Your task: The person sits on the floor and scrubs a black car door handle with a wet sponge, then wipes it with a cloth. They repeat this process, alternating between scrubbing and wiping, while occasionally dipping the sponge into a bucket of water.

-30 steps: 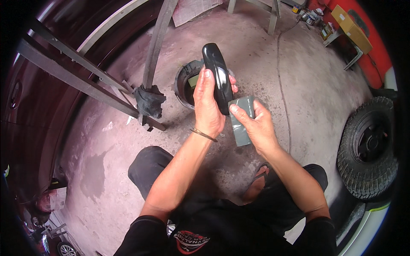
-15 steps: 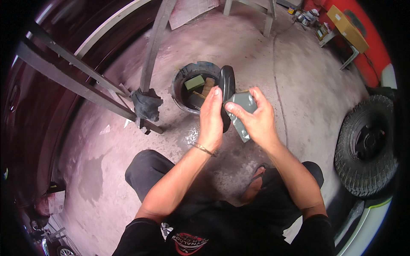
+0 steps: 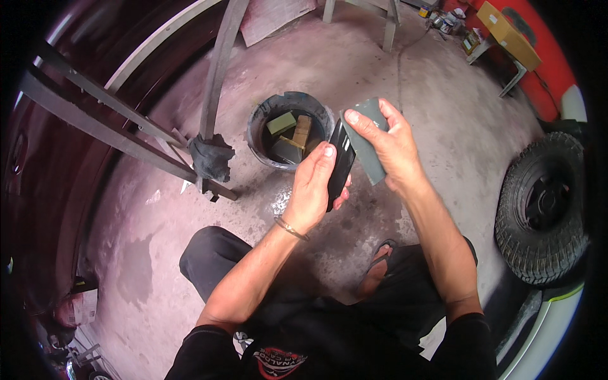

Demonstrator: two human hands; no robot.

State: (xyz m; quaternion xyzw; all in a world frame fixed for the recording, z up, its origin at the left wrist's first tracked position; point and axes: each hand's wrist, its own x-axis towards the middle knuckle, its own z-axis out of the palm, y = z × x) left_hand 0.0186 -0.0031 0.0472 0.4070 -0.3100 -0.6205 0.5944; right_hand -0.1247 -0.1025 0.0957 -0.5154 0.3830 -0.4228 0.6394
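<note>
My left hand is closed around a glossy black curved part, whose exact kind I cannot make out. Its thumb lies along the near side, and fingertips show past the far edge. In my right hand a wet grey-green sheet of sandpaper is pinched, thumb on top and fingers behind. The sheet's left edge is right beside the black part; whether they touch is unclear. Just beyond my left hand stands a dark bucket, holding a green block, a brown block and some dark water.
A metal stand with a dark cloth on its leg rises at left, beside a dark red car panel. An off-road tyre stands at right. Cans and a cardboard box are at the far right. Wet patches mark the concrete floor.
My right hand has lifted the sandpaper up and slightly right. My left hand has moved down a little and turned the black part, so it leans and its shiny face shows.
</note>
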